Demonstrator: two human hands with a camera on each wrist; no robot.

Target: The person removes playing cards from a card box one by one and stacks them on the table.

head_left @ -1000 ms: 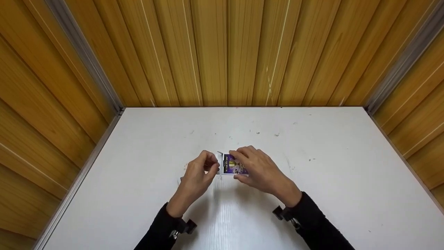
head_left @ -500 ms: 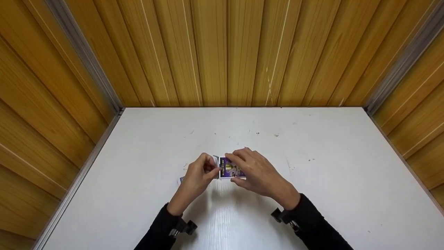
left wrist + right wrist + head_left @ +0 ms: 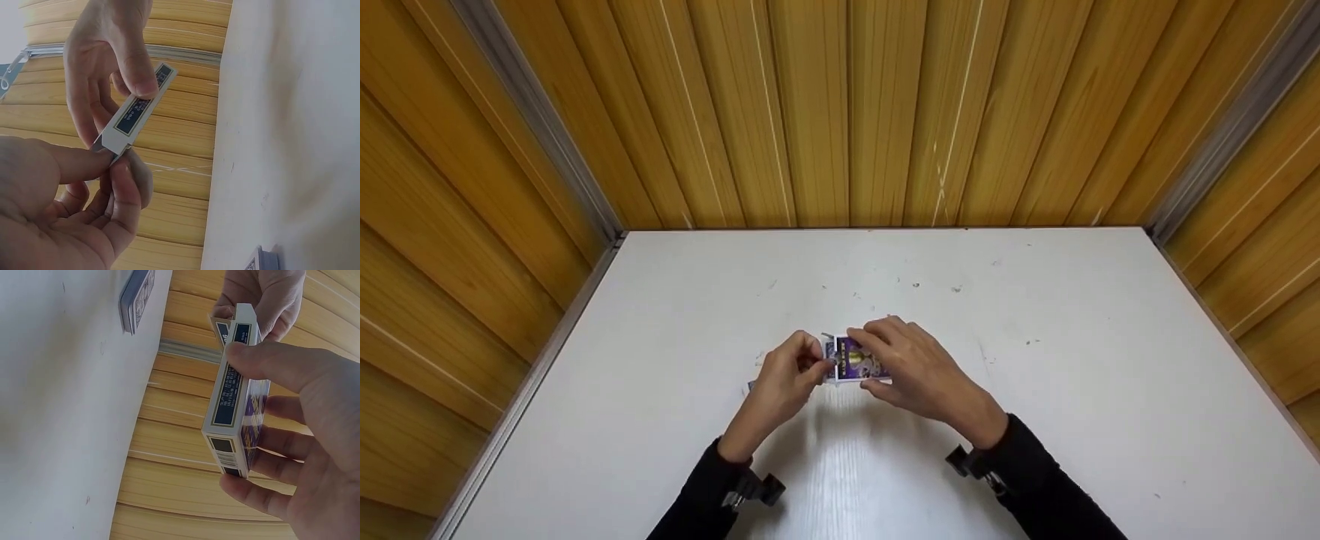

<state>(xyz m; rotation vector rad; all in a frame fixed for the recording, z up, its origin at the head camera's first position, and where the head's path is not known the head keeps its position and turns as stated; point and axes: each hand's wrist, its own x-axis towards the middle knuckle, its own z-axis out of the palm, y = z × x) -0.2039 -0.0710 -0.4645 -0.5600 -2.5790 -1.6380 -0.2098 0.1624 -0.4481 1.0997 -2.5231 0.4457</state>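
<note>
— So, what do the hands hold?
— Right hand (image 3: pixel 919 371) grips a card box (image 3: pixel 856 361), a flat cardboard pack with purple print and white edges, thumb on one narrow side, fingers on the other. It is lifted over the middle of the tabletop (image 3: pixel 1072 390).
— And the left?
— Left hand (image 3: pixel 787 379) pinches the open flap (image 3: pixel 220 331) at the box end.
— Anything else?
— A thin stack of cards (image 3: pixel 136 298) lies flat on the smooth white tabletop, left of the hands.
</note>
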